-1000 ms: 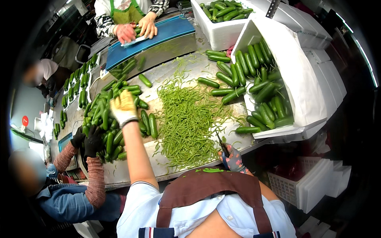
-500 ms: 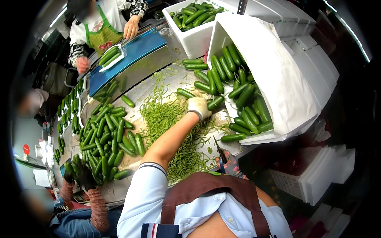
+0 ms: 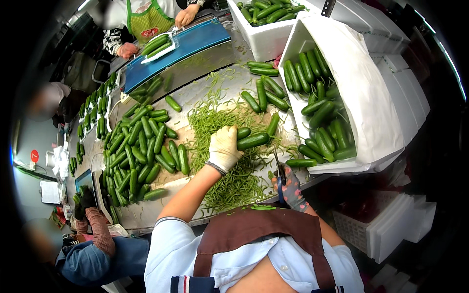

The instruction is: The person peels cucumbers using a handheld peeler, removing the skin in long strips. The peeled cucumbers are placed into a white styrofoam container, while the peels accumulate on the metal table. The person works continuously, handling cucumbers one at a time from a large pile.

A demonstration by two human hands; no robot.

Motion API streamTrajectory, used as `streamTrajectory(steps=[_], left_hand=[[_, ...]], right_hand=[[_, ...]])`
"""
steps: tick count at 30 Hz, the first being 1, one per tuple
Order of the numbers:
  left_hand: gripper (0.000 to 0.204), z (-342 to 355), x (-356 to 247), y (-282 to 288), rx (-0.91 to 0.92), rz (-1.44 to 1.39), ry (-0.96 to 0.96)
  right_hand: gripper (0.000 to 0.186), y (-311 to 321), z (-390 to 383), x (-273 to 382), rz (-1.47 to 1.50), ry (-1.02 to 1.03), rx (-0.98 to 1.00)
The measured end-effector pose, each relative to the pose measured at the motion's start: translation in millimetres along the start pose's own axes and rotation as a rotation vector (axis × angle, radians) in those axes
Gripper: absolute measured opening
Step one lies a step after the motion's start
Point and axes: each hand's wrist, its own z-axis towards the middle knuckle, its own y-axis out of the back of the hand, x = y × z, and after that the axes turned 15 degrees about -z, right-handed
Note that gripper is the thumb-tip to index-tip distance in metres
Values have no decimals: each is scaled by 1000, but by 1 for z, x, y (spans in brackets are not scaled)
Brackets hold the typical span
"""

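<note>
My left hand point(image 3: 224, 148), in a cream-white glove, is closed round two green cucumbers point(image 3: 253, 141) above a heap of thin, cut green stems point(image 3: 229, 183). Just beyond their tips another cucumber point(image 3: 273, 124) points away; whether it touches them I cannot tell. In a grey patterned glove, my right hand point(image 3: 294, 188) grips dark-bladed scissors point(image 3: 280, 185) with blue handles, close to the front edge of the table. The blades point up and away, to the right of the held cucumbers. Several loose cucumbers point(image 3: 263, 95) lie behind my left hand.
A white foam box point(image 3: 337, 169) of cucumbers, partly draped with white sheeting point(image 3: 359, 93), tilts toward me at right. A cucumber pile point(image 3: 141, 151) spreads leftward. Beyond stands a blue-topped machine point(image 3: 181, 53), where a co-worker's hand point(image 3: 187, 15) rests. Another person's gloved hands point(image 3: 85, 200) work at left.
My left hand has drawn back and left with cucumbers in its grip. The scissors in my right hand have risen slightly. The whole view has shifted, and the co-worker at left has moved their hands.
</note>
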Motion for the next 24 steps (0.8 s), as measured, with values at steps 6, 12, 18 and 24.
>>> streamTrajectory(steps=[6,12,18,24], left_hand=[[61,-30,-2,4,-19,-7,-37],[60,-47,4,14,-8,-46,-29],[65,-64,5,14,-2,-129,-108],[69,-74,-1,15,102,-160,-113]], right_hand=[[29,-11,9,1,-771,507,-105],[22,-2,5,5,-67,123,111],[44,-25,1,-10,-1408,617,-214],[51,-19,8,-20,-1269,625,-185]])
